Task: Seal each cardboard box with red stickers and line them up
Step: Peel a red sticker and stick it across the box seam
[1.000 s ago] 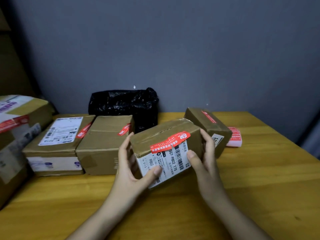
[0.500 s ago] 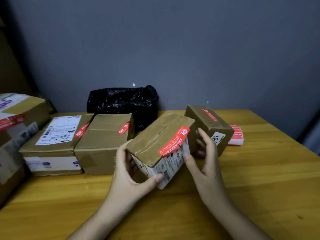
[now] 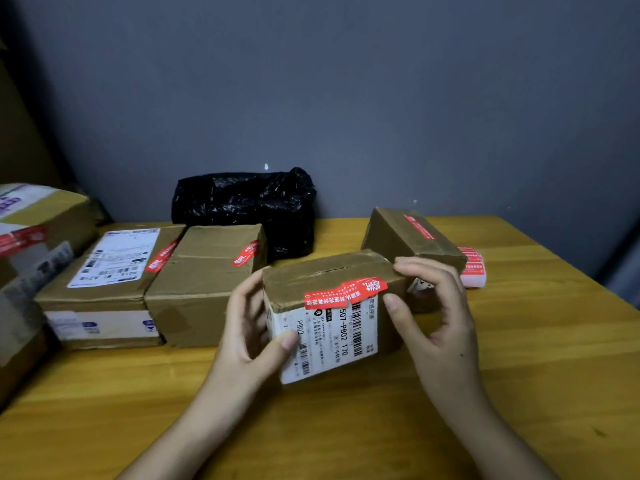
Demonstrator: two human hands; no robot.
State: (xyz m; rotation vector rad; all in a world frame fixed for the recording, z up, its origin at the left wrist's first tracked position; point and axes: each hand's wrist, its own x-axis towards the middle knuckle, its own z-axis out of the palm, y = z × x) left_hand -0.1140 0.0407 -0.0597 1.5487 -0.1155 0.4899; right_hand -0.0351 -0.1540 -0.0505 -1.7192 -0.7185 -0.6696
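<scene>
A small cardboard box (image 3: 329, 282) with a white shipping label on its front is held just above the wooden table (image 3: 519, 375). A red sticker (image 3: 346, 292) runs over its top front edge. My left hand (image 3: 249, 327) grips its left end, thumb on the label. My right hand (image 3: 429, 313) curls round its right end. To the left stand two sealed boxes side by side, one plain (image 3: 204, 282) and one with a white label (image 3: 104, 271), each with a red sticker. Another stickered box (image 3: 408, 233) lies behind my right hand.
A stack of red stickers (image 3: 472, 268) lies at the right behind the far box. A black plastic bag (image 3: 246, 206) sits against the grey wall. A large carton (image 3: 31, 244) with red tape stands at the left edge.
The held box has been turned back so its labelled face points at me again, after being swung sideways half a second ago. Both hands stay on its ends.
</scene>
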